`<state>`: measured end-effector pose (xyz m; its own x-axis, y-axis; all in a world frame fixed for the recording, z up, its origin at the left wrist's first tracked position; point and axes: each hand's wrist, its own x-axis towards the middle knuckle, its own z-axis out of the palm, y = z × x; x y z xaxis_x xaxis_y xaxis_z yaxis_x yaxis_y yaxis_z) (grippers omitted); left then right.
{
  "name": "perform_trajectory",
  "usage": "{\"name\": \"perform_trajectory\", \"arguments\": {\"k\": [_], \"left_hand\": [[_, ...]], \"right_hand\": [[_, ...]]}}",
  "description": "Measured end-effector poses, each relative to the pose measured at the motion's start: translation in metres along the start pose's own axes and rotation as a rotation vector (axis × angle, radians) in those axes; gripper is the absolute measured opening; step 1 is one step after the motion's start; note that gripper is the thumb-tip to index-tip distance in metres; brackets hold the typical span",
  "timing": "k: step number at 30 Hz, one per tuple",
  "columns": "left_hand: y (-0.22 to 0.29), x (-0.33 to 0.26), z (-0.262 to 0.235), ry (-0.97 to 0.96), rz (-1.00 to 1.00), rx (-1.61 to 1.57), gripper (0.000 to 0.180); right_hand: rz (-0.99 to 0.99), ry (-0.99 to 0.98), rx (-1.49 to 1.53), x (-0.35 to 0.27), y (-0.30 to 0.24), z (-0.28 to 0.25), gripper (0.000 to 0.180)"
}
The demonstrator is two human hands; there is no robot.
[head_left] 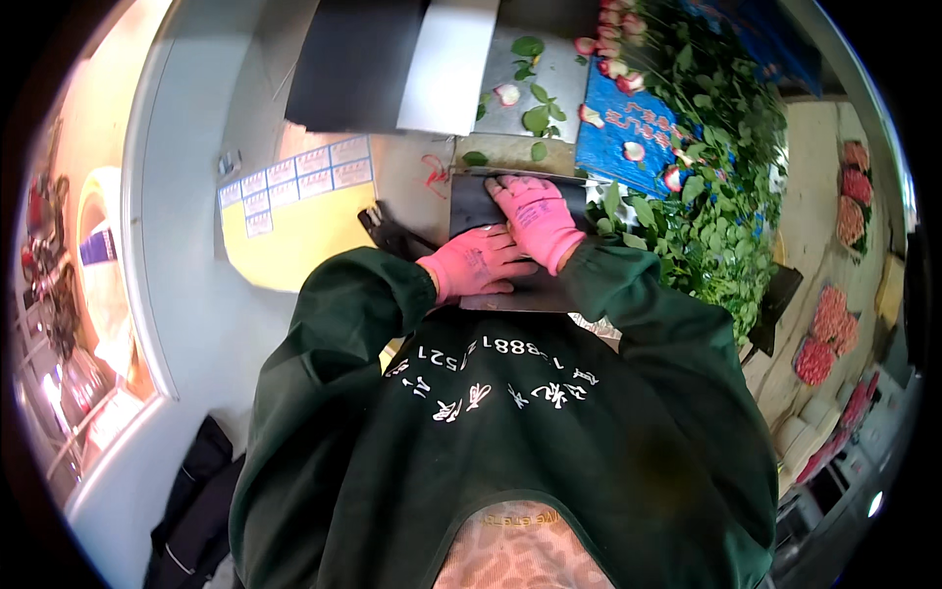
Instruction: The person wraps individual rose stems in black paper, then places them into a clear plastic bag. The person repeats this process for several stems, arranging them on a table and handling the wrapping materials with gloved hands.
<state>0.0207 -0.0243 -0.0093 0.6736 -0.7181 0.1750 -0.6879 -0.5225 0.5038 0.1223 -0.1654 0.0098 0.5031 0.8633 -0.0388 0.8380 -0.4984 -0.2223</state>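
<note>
Both my hands wear pink gloves and lie on a dark flat sheet (471, 203) at the near edge of the work table. My left hand (475, 262) rests low on the sheet, its fingers stretched out to the right. Just above and to the right, my right hand (535, 216) lies with its fingers extended toward the far left. The hands meet or slightly overlap at the middle of the sheet. Neither is seen gripping anything. A black handled object (391, 232), its kind unclear, lies left of the sheet.
Leafy rose stems (706, 196) and pink-white rose heads (616, 69) cover the right, partly over a blue printed sheet (613, 142). Black panels (353, 64) and a white panel (448, 64) lie beyond. Yellow paper (285, 250) with labels (309, 175) and red ties (433, 175) lie left.
</note>
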Motion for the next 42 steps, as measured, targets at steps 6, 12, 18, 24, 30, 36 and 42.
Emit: {"name": "perform_trajectory", "arguments": {"k": [6, 12, 18, 24, 30, 36, 42], "left_hand": [[0.001, 0.000, -0.013, 0.063, -0.002, 0.132, 0.056], [-0.003, -0.024, -0.006, 0.207, -0.196, -0.086, 0.069], [-0.010, -0.021, -0.008, 0.278, -0.209, -0.178, 0.070], [-0.012, -0.022, 0.007, 0.396, -0.219, -0.219, 0.071], [-0.011, -0.011, 0.007, -0.007, -0.223, -0.119, 0.067], [-0.001, 0.001, -0.013, 0.104, -0.119, -0.004, 0.060], [0.002, 0.004, -0.016, 0.016, -0.159, 0.030, 0.063]], "right_hand": [[-0.168, -0.152, 0.015, -0.009, 0.009, -0.011, 0.052], [-0.163, -0.338, 0.121, 0.056, -0.074, -0.031, 0.033], [0.247, -0.685, 0.400, 0.141, -0.168, 0.077, 0.092], [0.149, -0.471, 0.436, 0.167, -0.167, 0.016, 0.080], [0.034, -0.011, 0.628, 0.073, -0.068, -0.211, 0.077], [0.517, -0.541, 0.323, -0.111, 0.051, -0.122, 0.062], [0.439, -0.703, 0.221, -0.107, 0.094, -0.069, 0.050]]}}
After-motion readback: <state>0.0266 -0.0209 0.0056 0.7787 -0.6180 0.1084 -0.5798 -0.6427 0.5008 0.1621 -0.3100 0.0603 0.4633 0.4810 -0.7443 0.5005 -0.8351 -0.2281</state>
